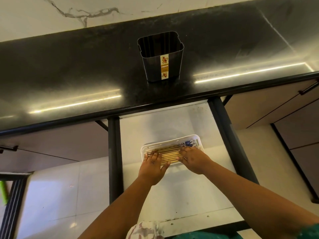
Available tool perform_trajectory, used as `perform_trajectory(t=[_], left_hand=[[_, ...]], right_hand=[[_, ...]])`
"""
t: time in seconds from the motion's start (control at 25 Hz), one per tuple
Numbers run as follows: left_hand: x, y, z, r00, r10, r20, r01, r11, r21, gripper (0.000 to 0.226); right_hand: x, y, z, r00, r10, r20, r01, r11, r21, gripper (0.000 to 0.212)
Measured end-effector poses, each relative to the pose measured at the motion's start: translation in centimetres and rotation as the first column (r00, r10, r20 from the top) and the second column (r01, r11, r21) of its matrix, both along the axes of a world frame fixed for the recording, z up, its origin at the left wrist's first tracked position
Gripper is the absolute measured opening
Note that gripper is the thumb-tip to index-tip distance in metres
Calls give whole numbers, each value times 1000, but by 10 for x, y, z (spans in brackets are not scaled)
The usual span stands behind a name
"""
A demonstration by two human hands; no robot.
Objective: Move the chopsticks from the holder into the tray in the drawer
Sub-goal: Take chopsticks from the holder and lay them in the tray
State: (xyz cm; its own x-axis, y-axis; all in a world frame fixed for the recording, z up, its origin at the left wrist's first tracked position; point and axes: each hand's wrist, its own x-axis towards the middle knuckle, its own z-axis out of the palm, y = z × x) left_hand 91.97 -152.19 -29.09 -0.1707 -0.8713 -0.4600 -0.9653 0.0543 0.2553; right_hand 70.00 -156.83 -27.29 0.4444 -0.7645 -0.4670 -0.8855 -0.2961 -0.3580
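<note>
A black square holder (161, 57) with a gold label stands on the dark countertop; I see nothing sticking out of its open top. Below it the drawer (174, 125) is pulled out, white inside. A white tray (172, 139) lies in it, holding several wooden chopsticks (170, 153) laid side by side, some with blue patterned ends at the right. My left hand (152, 165) lies flat on the chopsticks' left ends. My right hand (193, 159) rests flat on their right part. Fingers of both hands are spread, gripping nothing.
The black countertop (69, 75) runs across the view with a rounded front edge above the drawer. Dark drawer rails (114, 152) flank the drawer on both sides. Closed cabinet fronts with dark handles (309, 88) sit left and right. White floor tiles lie below left.
</note>
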Motion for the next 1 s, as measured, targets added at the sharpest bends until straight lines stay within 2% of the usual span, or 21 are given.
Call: perform_trajectory(t=[0.08,0.12,0.16,0.2,0.24,0.28,0.32,0.36,0.4,0.44,0.48,0.56,0.64,0.68,0.76,0.84,0.88,0.92,1.0], left_hand=[[0,-1,1,999,14,-36,-17,997,-74,66],[1,0,5,997,11,-78,-23,987,-159,63],[2,2,8,990,20,-136,-54,967,-250,60],[4,5,11,977,59,-206,-127,934,-333,58],[5,7,13,946,145,-291,-254,888,-383,59],[6,8,15,883,287,-372,-425,826,-371,60],[7,8,18,757,473,-452,-615,749,-246,62],[8,5,21,557,659,-506,-770,638,-16,62],[7,2,23,362,793,-489,-819,522,238,60],[6,-1,24,245,867,-433,-798,434,417,57],[6,-2,24,256,883,-394,-780,429,455,57],[10,-2,20,352,851,-389,-775,498,388,58],[14,-4,18,364,837,-409,-774,516,367,51],[15,-5,17,333,842,-425,-776,501,385,50],[17,-10,20,177,874,-453,-756,416,506,54],[19,-13,20,-18,902,-432,-713,291,638,55],[20,-13,19,-73,906,-418,-702,251,666,53],[20,-12,20,-64,908,-413,-715,247,654,50],[19,-8,19,52,914,-403,-776,291,560,37]], right_hand=[[-1,4,6,978,-111,179,123,990,-62,47],[-2,4,9,948,-170,269,219,962,-165,36],[-5,3,9,897,-260,356,362,897,-255,25],[-8,1,8,802,-403,441,548,790,-276,19],[-12,-4,10,633,-593,497,742,647,-174,18],[-16,-11,14,401,-775,488,875,482,47,20],[-20,-17,15,187,-906,381,884,324,336,26],[-24,-21,16,50,-967,249,793,191,579,34],[-26,-23,15,4,-988,155,696,114,709,43],[-26,-22,15,14,-994,111,641,94,762,51],[-26,-21,13,56,-993,106,636,117,762,56],[-27,-18,12,126,-984,126,678,178,713,60],[-30,-19,9,141,-978,153,711,207,672,59],[-31,-21,9,134,-974,180,703,222,676,58],[-31,-25,8,156,-968,199,667,252,701,58],[-28,-25,6,221,-952,210,694,305,652,57],[-27,-26,4,220,-951,216,734,307,606,56],[-28,-26,2,189,-957,219,771,283,570,55],[-30,-24,3,188,-959,212,818,272,506,47]])
